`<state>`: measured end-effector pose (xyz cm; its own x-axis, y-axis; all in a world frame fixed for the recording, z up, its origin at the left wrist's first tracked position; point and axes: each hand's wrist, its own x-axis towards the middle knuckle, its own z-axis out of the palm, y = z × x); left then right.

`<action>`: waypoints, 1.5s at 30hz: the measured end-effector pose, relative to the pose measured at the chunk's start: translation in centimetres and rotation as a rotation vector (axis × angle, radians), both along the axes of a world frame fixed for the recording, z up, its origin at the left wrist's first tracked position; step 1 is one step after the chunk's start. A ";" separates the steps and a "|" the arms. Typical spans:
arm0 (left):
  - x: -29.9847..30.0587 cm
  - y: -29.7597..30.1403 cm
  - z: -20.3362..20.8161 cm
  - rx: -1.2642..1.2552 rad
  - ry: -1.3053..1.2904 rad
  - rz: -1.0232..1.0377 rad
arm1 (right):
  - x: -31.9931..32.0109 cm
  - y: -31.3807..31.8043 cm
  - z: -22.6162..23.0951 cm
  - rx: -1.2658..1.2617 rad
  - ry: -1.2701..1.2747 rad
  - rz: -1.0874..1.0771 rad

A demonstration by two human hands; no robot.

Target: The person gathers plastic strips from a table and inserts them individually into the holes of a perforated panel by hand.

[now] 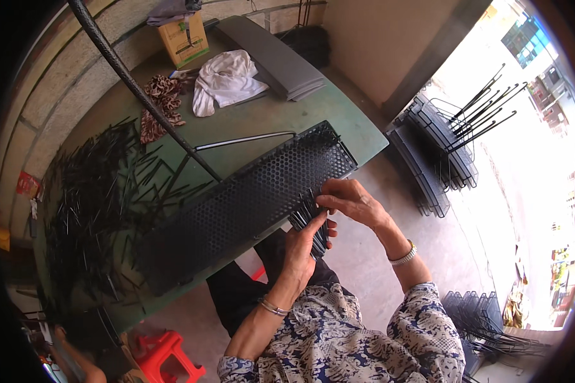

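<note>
Green table (358, 131), mid-frame: left grip (299, 247) holds thin black rods (307, 210) I'm apparently sorting; narrow right grip (354, 203) should separate one.

On the table (358, 121), the rod heap (89, 198) lies left of the panel (249, 198), the sheet stack (268, 54) behind the panel.

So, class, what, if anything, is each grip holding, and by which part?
The left grip holds a bundle of thin black rods around its middle. The right grip is by the bundle's upper end; whether it pinches rods is unclear.
</note>
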<state>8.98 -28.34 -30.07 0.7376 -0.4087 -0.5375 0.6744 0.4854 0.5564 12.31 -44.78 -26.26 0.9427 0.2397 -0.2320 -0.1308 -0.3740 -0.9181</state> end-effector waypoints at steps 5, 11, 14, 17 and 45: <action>0.0 0.1 0.2 0.056 0.004 0.000 | -0.2 0.3 -0.1 0.057 0.017 -0.045; 0.1 0.1 0.3 0.098 -0.014 0.023 | -0.2 0.5 -0.1 0.117 0.019 -0.092; 0.1 0.1 0.3 0.121 -0.047 0.013 | -0.3 0.4 -0.2 0.135 0.017 -0.092; 0.0 0.1 0.1 0.134 -0.042 0.018 | -0.3 0.4 -0.2 0.113 0.000 -0.080; 0.9 1.0 0.1 0.097 -0.087 -0.094 | 0.1 -0.2 -0.7 0.325 0.086 -0.239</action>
<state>9.92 -27.33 -29.97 0.7440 -0.4273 -0.5137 0.6617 0.3636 0.6558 12.39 -44.94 -26.96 0.9613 0.0896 -0.2604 -0.2600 -0.0160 -0.9655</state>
